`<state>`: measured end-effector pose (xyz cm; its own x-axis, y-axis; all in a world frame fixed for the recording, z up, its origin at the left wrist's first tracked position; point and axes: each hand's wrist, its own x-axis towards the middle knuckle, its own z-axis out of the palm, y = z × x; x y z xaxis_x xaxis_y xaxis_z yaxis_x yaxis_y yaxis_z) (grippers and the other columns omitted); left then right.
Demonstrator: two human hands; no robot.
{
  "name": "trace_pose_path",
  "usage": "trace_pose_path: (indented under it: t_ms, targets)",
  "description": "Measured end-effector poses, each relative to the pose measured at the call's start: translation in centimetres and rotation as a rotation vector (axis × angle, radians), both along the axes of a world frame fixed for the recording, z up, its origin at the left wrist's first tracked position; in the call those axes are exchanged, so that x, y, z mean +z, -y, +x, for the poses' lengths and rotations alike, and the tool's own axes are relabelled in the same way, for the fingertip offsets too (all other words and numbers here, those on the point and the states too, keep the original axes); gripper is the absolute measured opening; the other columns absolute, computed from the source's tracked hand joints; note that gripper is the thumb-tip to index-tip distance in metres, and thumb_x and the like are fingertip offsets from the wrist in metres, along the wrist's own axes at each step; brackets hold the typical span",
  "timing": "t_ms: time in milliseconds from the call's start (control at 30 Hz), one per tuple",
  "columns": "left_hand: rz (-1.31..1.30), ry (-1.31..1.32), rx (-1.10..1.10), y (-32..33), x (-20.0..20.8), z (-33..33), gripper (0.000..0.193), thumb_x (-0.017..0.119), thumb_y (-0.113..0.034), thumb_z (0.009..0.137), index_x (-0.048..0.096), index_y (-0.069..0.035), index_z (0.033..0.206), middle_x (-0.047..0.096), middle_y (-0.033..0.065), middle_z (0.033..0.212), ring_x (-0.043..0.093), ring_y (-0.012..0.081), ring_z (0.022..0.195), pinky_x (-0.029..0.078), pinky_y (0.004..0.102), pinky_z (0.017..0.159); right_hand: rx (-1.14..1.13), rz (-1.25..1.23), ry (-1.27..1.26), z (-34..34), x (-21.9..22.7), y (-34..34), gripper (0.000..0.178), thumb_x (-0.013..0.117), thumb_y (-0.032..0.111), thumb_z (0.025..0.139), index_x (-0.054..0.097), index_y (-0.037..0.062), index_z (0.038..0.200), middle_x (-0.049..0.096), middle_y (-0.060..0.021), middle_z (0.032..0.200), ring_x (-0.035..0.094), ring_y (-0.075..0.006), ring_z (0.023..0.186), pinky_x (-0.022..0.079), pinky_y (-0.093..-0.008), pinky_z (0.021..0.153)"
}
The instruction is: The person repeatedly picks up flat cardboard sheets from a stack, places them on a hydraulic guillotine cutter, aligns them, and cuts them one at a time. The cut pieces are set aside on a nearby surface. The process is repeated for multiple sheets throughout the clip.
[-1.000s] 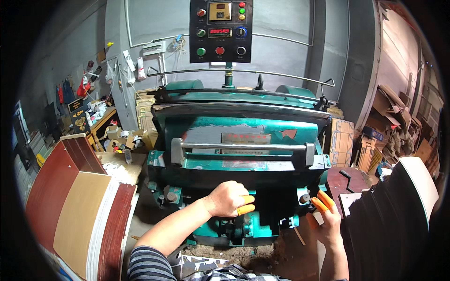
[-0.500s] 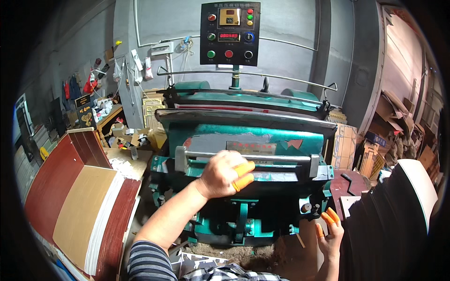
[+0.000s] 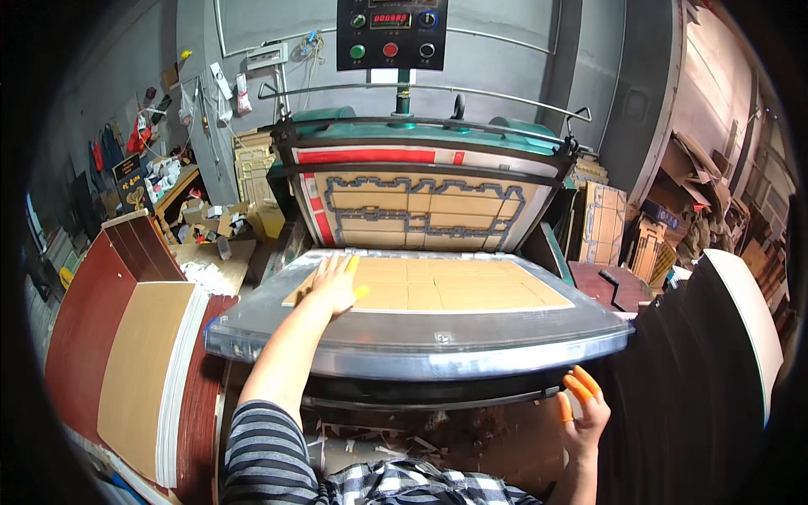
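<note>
1. R. hand (image 3: 587, 412), nearest: half-open, fingers raised and bent, orange finger covers (image 3: 582, 380) on; nothing seen in grip. Sits apart from the sheet, just below the front edge of the metal bed (image 3: 396, 330) at its R. end. Rec.: keep it clear of that edge; pinch risk, in my judgement.

2. Metal bed: tilted out toward operator, front rim nearest. Surface looks smooth, so a sheet would prob. slide easily.

3. L. hand (image 3: 334, 288): open, palm down, fingers spread and pointing away, approx. over L. part of the cardboard sheet (image 3: 467, 284). Not gripping; exact contact under palm hidden, can't tell.

4. Cardboard sheet: tan, lying flat on bed, toward its far side; lines visible across face. Rec.: light, even, flat-handed pressure; shift sheet square, w/o buckling along lines; get fingers out before any closing of the gap.

5. Die board (image 3: 425, 206), behind bed: faces operator, dark outline on tan panel. Rec.: no fingers near it.

6. Control panel (image 3: 391, 35), farthest: on post above machine, upper part out of frame.
</note>
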<state>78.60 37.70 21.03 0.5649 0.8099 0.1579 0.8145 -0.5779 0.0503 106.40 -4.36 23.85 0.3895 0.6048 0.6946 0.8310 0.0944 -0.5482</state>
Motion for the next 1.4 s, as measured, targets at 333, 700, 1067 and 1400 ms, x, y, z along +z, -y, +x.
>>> trace_pose_path:
  t_ms: [333,700,1067,1400]
  targets:
    - [-0.349,-0.319,-0.252,18.4,-4.7,-13.0,0.094,0.054,-0.069,0.08,0.03,-0.007,0.147,0.023,0.0145,0.155,0.014,0.0375,0.144,0.012,0.0597,0.112,0.16,-0.658,0.137,-2.6,-8.4,-9.5,0.084,0.075,0.05,0.072,0.046,0.0066,0.137,0.041,-0.021,0.142,0.038,-0.0382,0.131,0.027,-0.0516,0.108]
    - [-0.008,0.036,-0.306,19.2,1.7,-24.2,0.022,0.053,-0.007,0.082,0.064,0.002,0.099,0.064,0.0198,0.107,0.06,0.0344,0.102,0.049,0.0427,0.085,0.302,-0.564,0.553,-11.2,-7.2,-8.7,0.046,0.056,-0.003,0.078,0.058,0.0025,0.123,0.058,-0.0225,0.123,0.055,-0.04,0.113,0.045,-0.045,0.094]
    - [0.363,-0.076,0.363,37.6,19.9,-53.6,0.05,0.05,0.004,0.077,0.056,-0.004,0.126,0.055,0.0182,0.13,0.054,0.0325,0.12,0.043,0.0386,0.103,0.826,-0.193,0.457,-44.7,5.6,-20.9,0.059,0.053,-0.01,0.074,0.056,0.011,0.13,0.058,-0.0182,0.126,0.055,-0.0347,0.117,0.045,-0.0377,0.098]
    - [0.292,-0.079,0.934,41.7,-5.3,-65.5,0.046,0.05,-0.009,0.084,0.055,-0.008,0.129,0.053,0.0131,0.135,0.046,0.0359,0.127,0.034,0.0469,0.107,0.94,-0.13,0.729,-69.0,-7.4,-27.8,0.043,0.052,0.02,0.088,0.054,0.0117,0.13,0.055,-0.0153,0.13,0.048,-0.0303,0.124,0.036,-0.0464,0.104]
